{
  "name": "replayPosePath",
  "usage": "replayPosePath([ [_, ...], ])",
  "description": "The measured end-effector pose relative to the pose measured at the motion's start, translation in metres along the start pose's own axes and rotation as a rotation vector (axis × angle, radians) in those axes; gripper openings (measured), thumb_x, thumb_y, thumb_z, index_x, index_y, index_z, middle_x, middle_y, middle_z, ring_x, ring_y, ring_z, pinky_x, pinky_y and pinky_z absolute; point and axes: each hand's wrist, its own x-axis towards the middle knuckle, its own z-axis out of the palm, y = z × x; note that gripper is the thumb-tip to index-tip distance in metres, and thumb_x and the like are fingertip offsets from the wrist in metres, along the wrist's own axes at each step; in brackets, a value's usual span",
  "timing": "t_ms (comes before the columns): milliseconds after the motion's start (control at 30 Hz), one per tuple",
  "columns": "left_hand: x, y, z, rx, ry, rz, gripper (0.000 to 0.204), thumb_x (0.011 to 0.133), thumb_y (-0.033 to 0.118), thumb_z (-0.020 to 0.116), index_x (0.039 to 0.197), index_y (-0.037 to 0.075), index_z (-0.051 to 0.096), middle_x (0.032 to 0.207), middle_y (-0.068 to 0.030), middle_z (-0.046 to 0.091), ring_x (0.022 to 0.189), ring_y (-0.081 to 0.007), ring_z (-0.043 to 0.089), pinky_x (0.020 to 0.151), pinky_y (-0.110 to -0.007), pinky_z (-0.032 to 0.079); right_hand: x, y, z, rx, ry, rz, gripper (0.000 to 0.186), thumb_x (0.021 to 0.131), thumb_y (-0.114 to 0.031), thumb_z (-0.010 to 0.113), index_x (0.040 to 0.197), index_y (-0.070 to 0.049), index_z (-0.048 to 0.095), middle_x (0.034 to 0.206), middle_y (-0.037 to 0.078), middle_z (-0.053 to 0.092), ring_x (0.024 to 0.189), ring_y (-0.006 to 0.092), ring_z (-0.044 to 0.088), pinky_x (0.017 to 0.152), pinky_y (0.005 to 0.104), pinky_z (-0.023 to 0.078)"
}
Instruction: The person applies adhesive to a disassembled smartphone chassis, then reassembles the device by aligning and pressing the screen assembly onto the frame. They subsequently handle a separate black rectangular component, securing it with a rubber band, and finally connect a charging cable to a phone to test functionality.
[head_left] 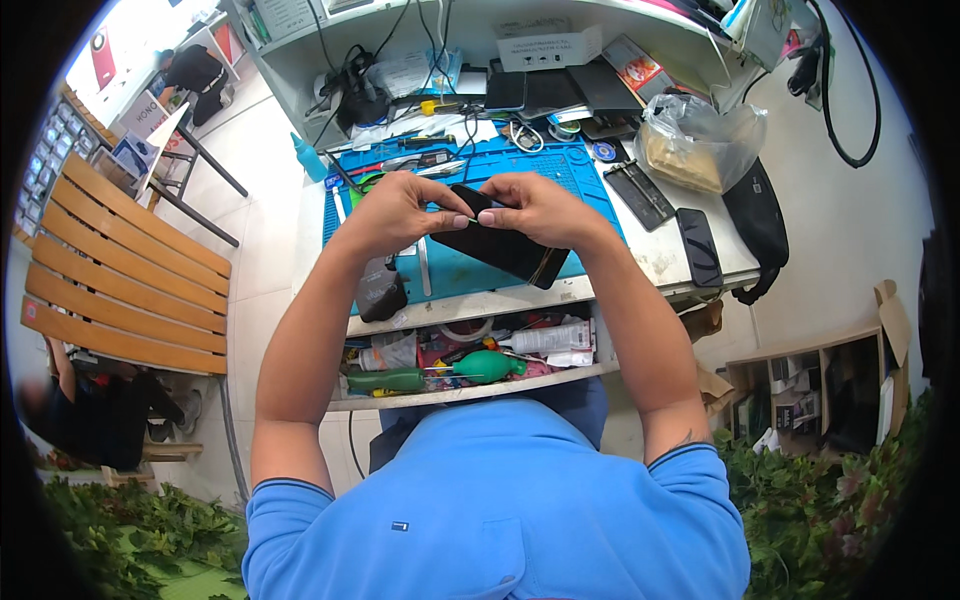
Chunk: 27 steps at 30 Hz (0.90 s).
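Observation:
A dark phone [510, 252] is held tilted above the blue work mat [590, 190], with thin yellowish rubber bands [545, 265] around its lower right end. At the phone's upper left end, my left hand [405, 212] is closed, thumb and forefinger pinching a thin greenish strip [471, 220] whose kind is unclear. My right hand [538, 210] is closed on the phone's upper edge, its thumb close to my left thumb. On the mat below my left hand are a slim metal tool [424, 268] and a dark block-like object [381, 290].
An open drawer of tools, tubes and a green bulb blower [487, 367] lies before my body. Another phone [699, 247], a dark phone frame [640, 195] and a plastic bag [690, 145] are at right. A teal bottle [309, 158] stands left. Two other people are at left.

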Motion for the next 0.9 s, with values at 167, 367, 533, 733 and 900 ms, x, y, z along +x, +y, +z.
replayPosePath([
  [167,0.007,-0.036,0.015,-0.11,0.103,0.208,0.016,0.091,0.015,0.09,0.103,0.006,0.087,0.091,-0.0028,0.078,0.081,-0.0078,0.066,0.069,-0.026,0.049,0.005,0.002,-0.002,0.227,-0.08,0.134,0.049,0.092,-0.039,0.088,0.116,0.002,0.077,0.097,0.007,0.077,0.084,0.0151,0.071,0.075,0.0324,0.054],
  [367,0.01,-0.043,0.028,0.016,0.199,0.21,0.014,0.09,0.012,0.089,0.103,0.007,0.086,0.091,-0.0038,0.078,0.082,-0.0105,0.069,0.073,-0.027,0.052,0.018,0.019,-0.005,0.076,-0.098,0.306,0.048,0.085,-0.044,0.093,0.098,0.001,0.082,0.089,0.009,0.077,0.077,0.0164,0.071,0.073,0.0319,0.054],
  [533,0.01,-0.049,0.03,-0.023,0.215,0.246,0.018,0.089,0.012,0.09,0.107,0.008,0.087,0.09,-0.0037,0.079,0.083,-0.0114,0.071,0.074,-0.028,0.055,0.023,0.022,-0.001,0.144,-0.093,0.284,0.033,0.092,-0.029,0.088,0.107,-0.001,0.08,0.091,0.005,0.078,0.078,0.0121,0.07,0.072,0.0294,0.054],
  [733,0.002,-0.045,0.022,0.082,0.235,0.253,0.021,0.089,0.013,0.09,0.109,0.008,0.087,0.095,-0.0045,0.082,0.082,-0.0114,0.072,0.074,-0.027,0.055,0.02,0.011,0.009,-0.139,0.004,0.27,0.031,0.094,-0.03,0.084,0.105,-0.001,0.08,0.088,0.005,0.076,0.076,0.0135,0.067,0.07,0.0321,0.051],
  [900,-0.007,-0.031,0.011,0.063,0.259,0.084,0.036,0.086,0.022,0.094,0.117,0.006,0.084,0.096,-0.0069,0.083,0.08,-0.0112,0.071,0.072,-0.029,0.055,0.007,-0.009,0.013,-0.379,0.035,0.171,0.035,0.096,-0.034,0.081,0.103,-0.001,0.077,0.082,0.005,0.071,0.074,0.0161,0.062,0.07,0.0362,0.049],
])
